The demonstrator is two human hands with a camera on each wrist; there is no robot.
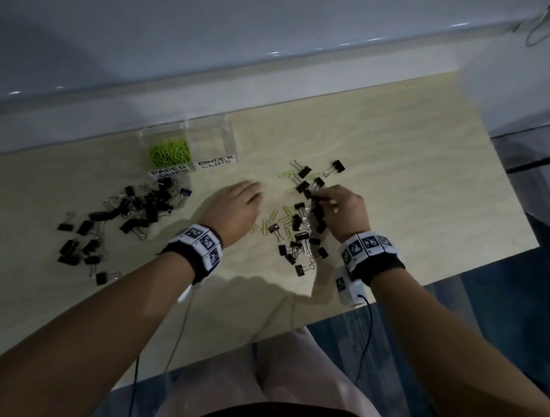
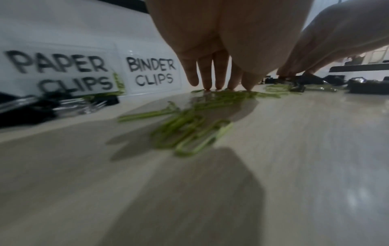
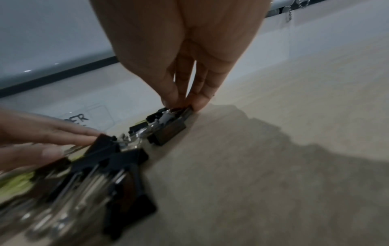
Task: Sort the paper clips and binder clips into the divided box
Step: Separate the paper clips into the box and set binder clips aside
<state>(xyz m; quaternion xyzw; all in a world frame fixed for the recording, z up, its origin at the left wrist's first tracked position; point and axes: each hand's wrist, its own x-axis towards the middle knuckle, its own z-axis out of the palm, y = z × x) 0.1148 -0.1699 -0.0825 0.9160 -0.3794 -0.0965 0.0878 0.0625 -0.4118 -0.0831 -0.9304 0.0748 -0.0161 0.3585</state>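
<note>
A clear divided box (image 1: 212,128) stands at the table's far edge, labelled PAPER CLIPS and BINDER CLIPS. Green paper clips (image 1: 169,151) fill its left half; the right half looks empty. My left hand (image 1: 235,207) lies flat, its straight fingertips (image 2: 212,83) pressing down on loose green paper clips (image 2: 189,126). My right hand (image 1: 340,208) reaches into a mixed pile of black binder clips (image 1: 303,229) and green clips, and its thumb and fingertips (image 3: 197,103) pinch the wire handle of one black binder clip (image 3: 168,131).
A second heap of black binder clips (image 1: 130,212) lies left of the box front. The wooden table (image 1: 424,168) meets a white wall at the back. A white sensor block (image 1: 351,287) and cables hang near the table's front edge.
</note>
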